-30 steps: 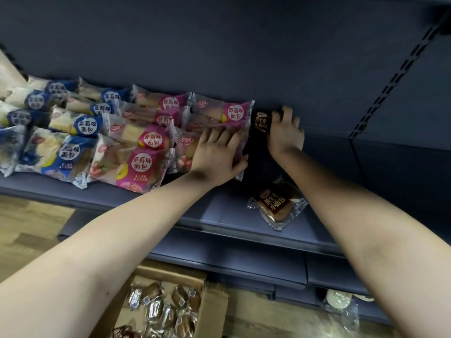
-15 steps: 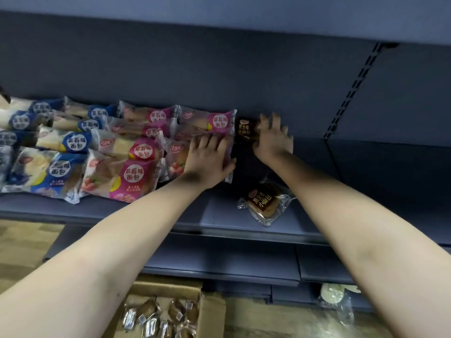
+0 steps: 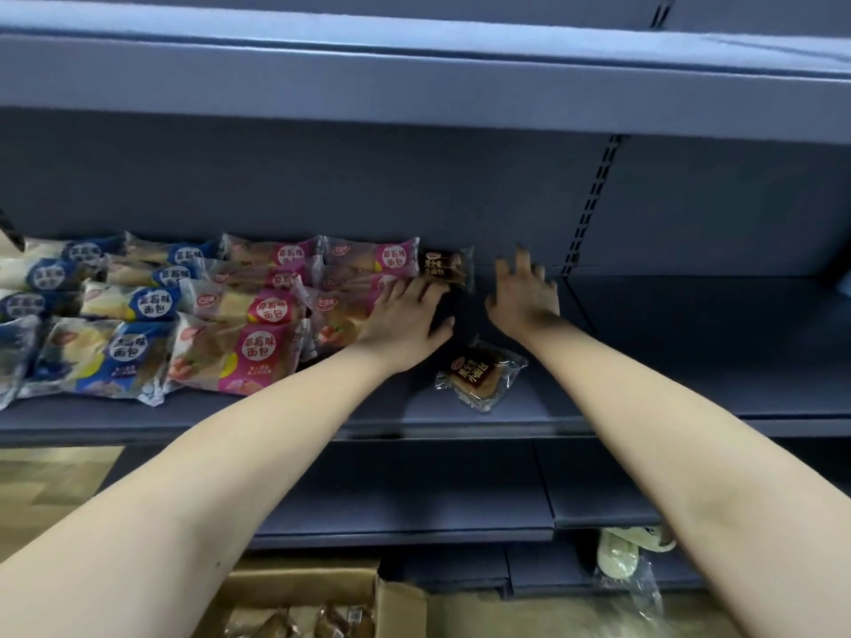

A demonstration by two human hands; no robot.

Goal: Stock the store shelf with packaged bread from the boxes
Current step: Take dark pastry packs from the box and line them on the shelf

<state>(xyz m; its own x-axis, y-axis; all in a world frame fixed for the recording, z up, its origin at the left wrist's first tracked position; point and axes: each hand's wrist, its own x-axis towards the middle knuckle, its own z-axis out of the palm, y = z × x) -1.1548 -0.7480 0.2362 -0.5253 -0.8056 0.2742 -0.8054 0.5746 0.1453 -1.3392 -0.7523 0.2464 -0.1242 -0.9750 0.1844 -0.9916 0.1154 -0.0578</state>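
On the dark blue shelf (image 3: 690, 352), rows of blue bread packets (image 3: 133, 306) and pink bread packets (image 3: 258, 310) fill the left side. A brown bread packet (image 3: 445, 267) stands at the back wall, right of the pink rows. A second brown packet (image 3: 481, 375) lies flat near the shelf's front edge. My left hand (image 3: 405, 317) rests flat on the rightmost pink packets, its fingers reaching a dark spot beside them. My right hand (image 3: 525, 292) is to the right of the back brown packet, fingers spread, holding nothing.
An open cardboard box (image 3: 396, 605) with small bread packets stands on the floor below me. A clear bag with pale items (image 3: 619, 552) lies under the lowest shelf. Another shelf board (image 3: 414, 71) hangs overhead. An upright slotted rail (image 3: 591, 204) divides the back wall.
My right hand has come off the brown packet at the back and moved right. My left hand slid slightly right. The view tilted upward.
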